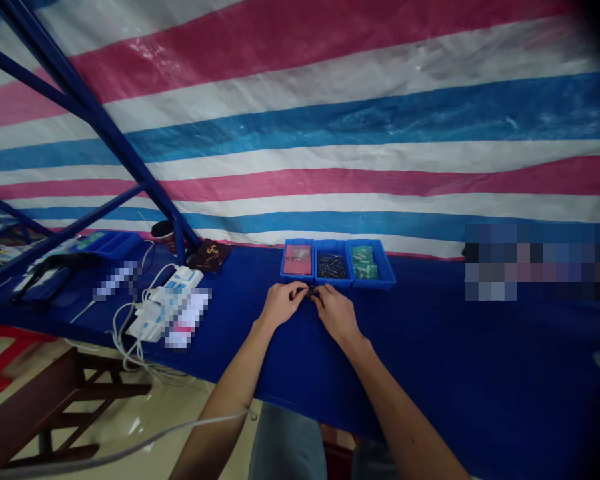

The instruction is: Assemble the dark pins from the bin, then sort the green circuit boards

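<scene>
My left hand (281,302) and my right hand (336,310) meet just in front of three blue bins. Fingers of both are closed in a pinch around a small dark piece (311,291), too small to make out fully. A pink flat item with a clear packet on it (297,259) lies in the left bin (282,270). Slim dark metallic pieces, like screws (332,265), fill the middle bin (337,283). Inside the right bin (386,270) are green pieces (364,261), perhaps small circuit boards.
The blue-covered table (455,373) runs along a striped tarp (330,127). White power strips (167,300) with tangled cables (130,333) are to the left, near a dark brown packet (210,256) and a blue metal frame (125,153). A wooden bench (45,400) stands below left.
</scene>
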### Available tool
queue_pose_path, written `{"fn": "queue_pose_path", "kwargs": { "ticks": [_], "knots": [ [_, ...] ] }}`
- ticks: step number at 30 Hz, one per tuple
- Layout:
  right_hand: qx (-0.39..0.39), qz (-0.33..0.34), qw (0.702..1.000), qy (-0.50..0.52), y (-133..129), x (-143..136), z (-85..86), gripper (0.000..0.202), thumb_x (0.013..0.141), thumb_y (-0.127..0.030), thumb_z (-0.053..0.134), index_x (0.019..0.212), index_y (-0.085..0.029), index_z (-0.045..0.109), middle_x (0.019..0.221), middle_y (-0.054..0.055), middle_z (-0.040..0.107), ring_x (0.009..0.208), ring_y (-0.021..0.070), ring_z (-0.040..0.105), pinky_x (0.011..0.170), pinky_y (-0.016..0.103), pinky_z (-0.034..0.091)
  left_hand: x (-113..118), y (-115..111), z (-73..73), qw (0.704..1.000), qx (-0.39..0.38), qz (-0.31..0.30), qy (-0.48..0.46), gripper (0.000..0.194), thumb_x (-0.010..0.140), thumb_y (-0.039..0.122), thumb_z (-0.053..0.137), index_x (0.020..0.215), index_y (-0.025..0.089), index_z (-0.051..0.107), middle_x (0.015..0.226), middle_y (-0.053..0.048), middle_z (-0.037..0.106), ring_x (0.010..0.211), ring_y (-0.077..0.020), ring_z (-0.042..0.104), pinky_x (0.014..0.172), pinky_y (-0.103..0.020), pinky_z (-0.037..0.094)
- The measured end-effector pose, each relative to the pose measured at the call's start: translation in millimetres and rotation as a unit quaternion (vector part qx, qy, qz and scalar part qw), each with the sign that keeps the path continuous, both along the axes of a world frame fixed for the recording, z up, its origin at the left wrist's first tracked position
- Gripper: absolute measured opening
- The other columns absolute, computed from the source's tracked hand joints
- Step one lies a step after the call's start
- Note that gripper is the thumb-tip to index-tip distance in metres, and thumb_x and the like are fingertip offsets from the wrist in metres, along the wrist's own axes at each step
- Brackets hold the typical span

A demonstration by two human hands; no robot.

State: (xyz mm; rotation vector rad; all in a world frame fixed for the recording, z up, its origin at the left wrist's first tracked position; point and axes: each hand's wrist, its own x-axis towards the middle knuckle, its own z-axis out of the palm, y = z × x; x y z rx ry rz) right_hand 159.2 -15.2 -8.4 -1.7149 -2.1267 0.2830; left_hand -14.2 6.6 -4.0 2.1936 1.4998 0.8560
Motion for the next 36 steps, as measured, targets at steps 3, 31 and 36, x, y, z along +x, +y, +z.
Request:
{"fn": "queue_pose_path", "kwargs": {
  "ticks": [3,31,36],
  "knots": [
    [-0.008,-0.009,1.0,0.002,1.7,-2.4,0.7,0.015,0.099,-0.028,0.052,0.105,-0.022,0.064,0.103,0.004,0.066,0.083,0.0166,0.065,0.063,0.026,0.037,0.3,0.3,1.0,1.0,-0.011,-0.003,0.017,0.022,0.092,0.033,0.059,0.101,0.022,0.076,0.06,0.003,0.061,0.055,-0.0095,0.053,0.06,-0.02,0.037],
    [-0.025,-0.034,0.999,0.005,5.5,-8.9,-2.7,0.011,0.098,-0.024,0.05,0.096,-0.021,0.061,0.099,0.004,0.069,0.083,0.0173,0.066,0.064,0.026,0.035,0.1,-1.1,6.2,0.998,-0.041,-0.023,-0.037,0.023,0.094,0.029,0.055,0.107,0.024,0.074,0.088,-0.002,0.078,0.081,-0.0174,0.072,0.077,-0.024,0.054],
    [-0.017,-0.035,0.999,0.008,3.0,-9.1,0.3,0.012,0.099,-0.023,0.048,0.095,-0.022,0.06,0.097,0.003,0.068,0.077,0.0165,0.065,0.062,0.026,0.034,-1.0,-1.2,4.5,0.998,-0.035,-0.032,-0.041,0.023,0.095,0.029,0.055,0.107,0.025,0.074,0.09,-0.002,0.078,0.082,-0.0175,0.072,0.078,-0.024,0.054]
  ]
}}
